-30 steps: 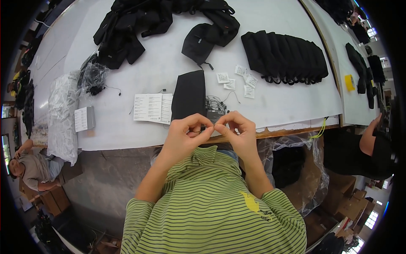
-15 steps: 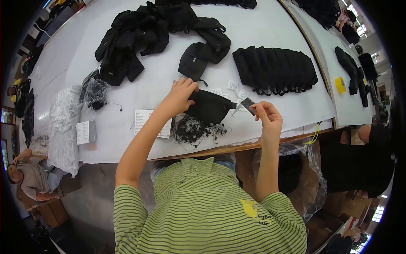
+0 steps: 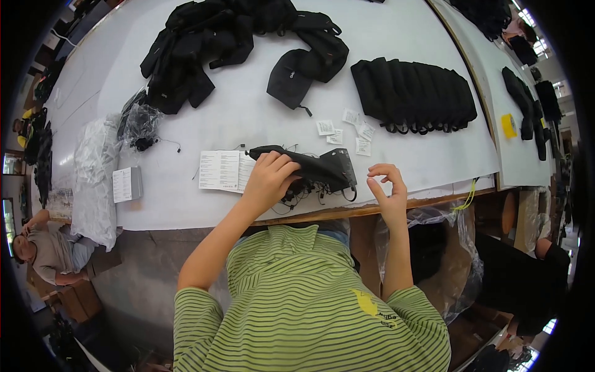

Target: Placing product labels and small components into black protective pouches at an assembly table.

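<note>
My left hand rests on a flat black fabric piece lying near the front edge of the white table, fingers curled over its left end. Thin black cords spill out beneath the piece. My right hand hovers just right of the piece, fingers apart and slightly pinched, holding nothing that I can make out. A white printed sheet lies directly left of my left hand.
A row of folded black pieces sits at the back right, a loose heap of black garments at the back. Small white tags lie between. Clear plastic bags lie at left. Another person sits lower left.
The black piece has been laid flat near the table edge. My left hand now presses on it, and my right hand has let go and moved off to the right.
</note>
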A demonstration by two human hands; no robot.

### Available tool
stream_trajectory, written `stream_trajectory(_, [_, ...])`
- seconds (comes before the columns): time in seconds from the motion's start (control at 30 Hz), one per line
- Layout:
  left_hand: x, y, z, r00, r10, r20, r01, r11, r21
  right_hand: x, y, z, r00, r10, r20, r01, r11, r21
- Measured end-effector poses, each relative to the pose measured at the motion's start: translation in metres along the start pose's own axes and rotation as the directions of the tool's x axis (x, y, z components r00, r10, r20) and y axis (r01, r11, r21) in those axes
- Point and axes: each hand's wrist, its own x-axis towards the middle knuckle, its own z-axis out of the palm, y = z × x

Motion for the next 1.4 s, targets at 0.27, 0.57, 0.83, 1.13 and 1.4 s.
stream_trajectory(0.27, [0.022, -0.003, -0.007, 0.992, 0.124, -0.021, -0.124, 0.992, -0.003, 0.017, -0.005, 0.009, 0.928, -0.147, 0.342, 0.313, 0.806, -0.502])
stream_trajectory(0.57, [0.061, 0.008, -0.045, 0.978, 0.205, -0.033, -0.203, 0.978, 0.046, 0.07, 0.004, 0.009, 0.719, -0.352, 0.599, 0.645, 0.657, -0.389])
stream_trajectory(0.83, [0.044, -0.008, -0.081, 0.984, -0.02, -0.174, 0.034, 0.996, 0.079, 0.062, -0.002, -0.02, 0.872, -0.028, 0.488, -0.255, 0.826, 0.503])
stream_trajectory(1.13, [0.014, -0.001, -0.089, 0.986, -0.116, -0.117, 0.128, 0.987, 0.096, 0.047, -0.024, -0.043, 0.908, 0.074, 0.411, -0.221, 0.921, 0.322])
stream_trajectory(1.4, [-0.025, 0.051, -0.082, 0.971, -0.235, 0.037, 0.236, 0.971, -0.029, 0.039, 0.043, -0.03, 0.964, 0.263, 0.034, -0.145, 0.415, 0.898])
